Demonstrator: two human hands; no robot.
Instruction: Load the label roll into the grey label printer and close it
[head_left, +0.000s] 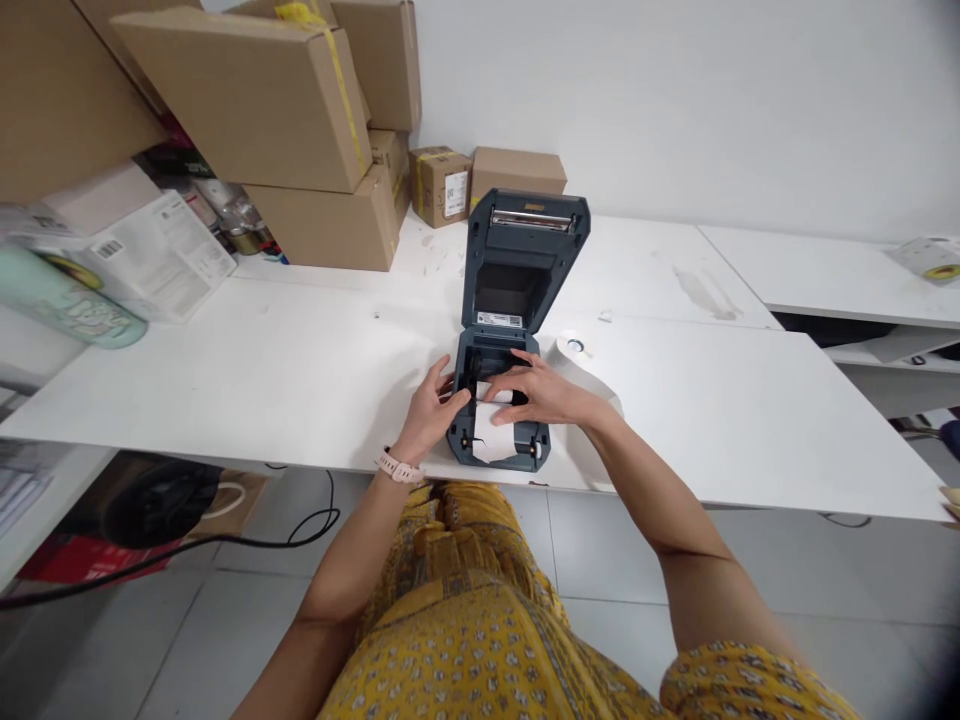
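Note:
A dark grey label printer (pixel 529 262) stands near the table's front edge with its lid raised. Inside its base lies a white label roll (pixel 492 393), and a strip of its paper (pixel 493 436) runs forward to the printer's front. My right hand (pixel 544 391) reaches in from the right, fingers bent around the roll and partly covering it. At the printer's left side is my left hand (pixel 433 412), its fingers apart and its thumb against the rim. A second white roll (pixel 574 348) with loose paper lies right of the printer, partly behind my right arm.
Cardboard boxes (pixel 322 225) are stacked at the back left of the white table (pixel 300 370). Two smaller boxes (pixel 517 170) sit against the wall. A mint-green bottle (pixel 82 310) and white cartons (pixel 161 250) are far left. Black cable (pixel 247 541) hangs below the table.

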